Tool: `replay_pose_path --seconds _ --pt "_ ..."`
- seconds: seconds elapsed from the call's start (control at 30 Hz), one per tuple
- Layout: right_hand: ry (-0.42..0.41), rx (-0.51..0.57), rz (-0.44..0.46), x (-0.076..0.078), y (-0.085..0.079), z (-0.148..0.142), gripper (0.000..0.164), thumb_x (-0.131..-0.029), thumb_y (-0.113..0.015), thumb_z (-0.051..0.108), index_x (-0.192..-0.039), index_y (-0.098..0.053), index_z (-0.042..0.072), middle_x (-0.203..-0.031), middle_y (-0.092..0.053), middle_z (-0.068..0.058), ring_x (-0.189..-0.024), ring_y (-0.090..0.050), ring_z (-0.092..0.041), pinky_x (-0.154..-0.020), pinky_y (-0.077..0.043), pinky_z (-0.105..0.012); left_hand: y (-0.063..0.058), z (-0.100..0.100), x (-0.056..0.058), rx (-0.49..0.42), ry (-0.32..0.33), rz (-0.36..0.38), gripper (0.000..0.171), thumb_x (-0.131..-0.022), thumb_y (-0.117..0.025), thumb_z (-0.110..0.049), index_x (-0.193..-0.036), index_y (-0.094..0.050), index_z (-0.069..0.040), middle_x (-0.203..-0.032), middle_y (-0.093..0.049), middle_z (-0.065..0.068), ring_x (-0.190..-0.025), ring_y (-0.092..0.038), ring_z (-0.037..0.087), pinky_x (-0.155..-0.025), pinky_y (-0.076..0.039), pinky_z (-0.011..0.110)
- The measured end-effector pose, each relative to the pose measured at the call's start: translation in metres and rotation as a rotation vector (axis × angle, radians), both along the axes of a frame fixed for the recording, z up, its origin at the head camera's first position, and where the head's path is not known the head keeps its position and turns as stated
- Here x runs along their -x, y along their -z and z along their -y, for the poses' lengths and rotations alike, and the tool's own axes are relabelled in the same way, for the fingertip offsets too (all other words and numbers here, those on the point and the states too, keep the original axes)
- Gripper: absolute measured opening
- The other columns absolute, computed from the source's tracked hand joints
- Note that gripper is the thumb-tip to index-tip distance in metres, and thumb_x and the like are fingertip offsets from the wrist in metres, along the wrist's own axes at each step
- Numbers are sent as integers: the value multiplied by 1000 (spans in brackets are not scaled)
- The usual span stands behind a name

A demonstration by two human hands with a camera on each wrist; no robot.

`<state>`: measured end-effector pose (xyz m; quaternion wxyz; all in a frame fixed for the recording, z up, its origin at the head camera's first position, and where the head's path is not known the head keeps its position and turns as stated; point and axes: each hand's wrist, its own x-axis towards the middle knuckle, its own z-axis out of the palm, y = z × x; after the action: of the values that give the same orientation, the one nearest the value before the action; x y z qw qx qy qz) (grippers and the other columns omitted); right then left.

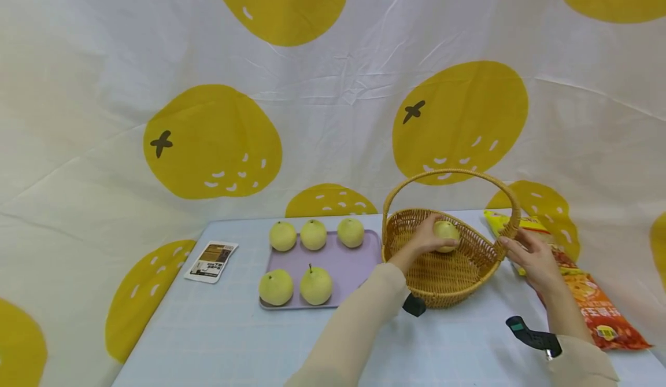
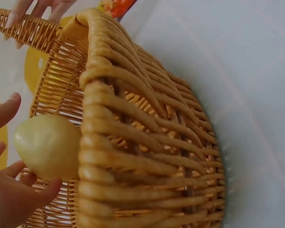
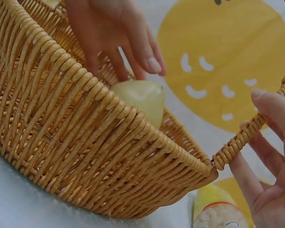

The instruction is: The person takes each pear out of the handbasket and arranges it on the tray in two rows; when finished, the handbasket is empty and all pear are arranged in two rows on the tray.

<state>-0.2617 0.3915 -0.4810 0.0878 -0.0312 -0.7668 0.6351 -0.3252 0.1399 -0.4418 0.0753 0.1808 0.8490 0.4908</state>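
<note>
A pale yellow-green pear [image 1: 446, 235] is inside the wicker basket [image 1: 442, 299], near its far wall. My left hand [image 1: 428, 236] reaches over the rim beside this pear. In the left wrist view its fingers are spread around the pear [image 2: 47, 146], with the thumb apart from the skin. The right hand [image 1: 533, 257] holds the base of the basket's arched handle [image 1: 512, 213] on the right side, thumb and fingers on either side of it. Left of the basket, several more pears [image 1: 315, 286] sit on a lilac tray [image 1: 346, 265].
Behind and beside my right arm lie snack bags, one yellow [image 1: 496, 220] and one orange-red [image 1: 598, 309]. A white and brown packet [image 1: 212, 261] lies at the table's far left. A white cloth [image 1: 333, 121] printed with yellow fruit hangs behind the table.
</note>
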Motion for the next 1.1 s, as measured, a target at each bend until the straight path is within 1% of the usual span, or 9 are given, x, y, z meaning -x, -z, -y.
replay_pose_path --seconds 0.1,0.17,0.33,0.53,0.67,0.8,0.87,0.97,1.1 --pt "-24 -58 15 -1 -2 0 60 -93 -59 32 -147 -33 26 -146 -36 -6 -115 -47 -8 -83 -52 -24 -2 -5 1 50 7 -4 68 -76 -79 -25 -135 -46 -17 -121 -55 1 -100 -55 15 -73 -48 26" --pt "1 -58 22 0 -2 1 61 -92 -60 32 -147 -33 24 -145 -34 -10 -115 -47 -10 -78 -52 -20 -5 -7 0 121 5 -27 70 -75 -79 -29 -137 -46 -19 -125 -53 1 -109 -52 17 -78 -47 28" --pt "29 -86 31 7 7 -5 63 -91 -61 37 -147 -33 30 -144 -35 -3 -112 -46 -3 -76 -51 -14 -9 -9 -4 270 6 -75 68 -73 -81 -36 -133 -53 -23 -132 -52 -2 -125 -42 19 -93 -42 31" --pt "14 -47 14 12 16 -12 59 -90 -62 35 -144 -38 32 -142 -38 2 -114 -46 -4 -80 -51 -19 -1 -9 -8 195 31 -39 58 -65 -87 -26 -115 -58 -20 -117 -56 -3 -107 -52 10 -83 -46 23" --pt "5 -27 14 4 4 -2 59 -91 -61 32 -145 -37 29 -141 -39 0 -112 -46 -3 -80 -51 -18 1 -10 -8 170 43 -20 54 -64 -88 -22 -106 -53 -18 -110 -58 0 -98 -55 12 -76 -47 23" --pt "12 -46 21 -5 -11 9 60 -92 -60 32 -146 -35 26 -143 -36 -7 -112 -46 -7 -80 -51 -18 3 -11 -10 202 32 -18 61 -68 -86 -26 -119 -54 -17 -121 -57 0 -109 -54 13 -84 -47 23" --pt "-21 -99 38 -6 -14 9 62 -93 -57 36 -149 -29 26 -148 -30 -10 -117 -44 -10 -87 -50 -24 4 -11 -10 224 25 -20 66 -70 -84 -30 -127 -54 -17 -127 -56 0 -117 -51 13 -91 -44 23" --pt "9 -75 33 2 0 1 61 -92 -59 37 -146 -33 31 -142 -36 -2 -111 -47 -3 -81 -50 -17 6 -11 -12 225 24 -13 65 -72 -82 -32 -130 -57 -19 -132 -54 -4 -123 -46 13 -97 -40 23" --pt "16 -77 19 8 10 -5 61 -90 -61 38 -145 -35 32 -137 -39 4 -106 -48 3 -79 -50 -15 9 -11 -12 189 33 -6 60 -71 -83 -30 -126 -60 -20 -127 -56 -3 -118 -49 12 -94 -43 24"
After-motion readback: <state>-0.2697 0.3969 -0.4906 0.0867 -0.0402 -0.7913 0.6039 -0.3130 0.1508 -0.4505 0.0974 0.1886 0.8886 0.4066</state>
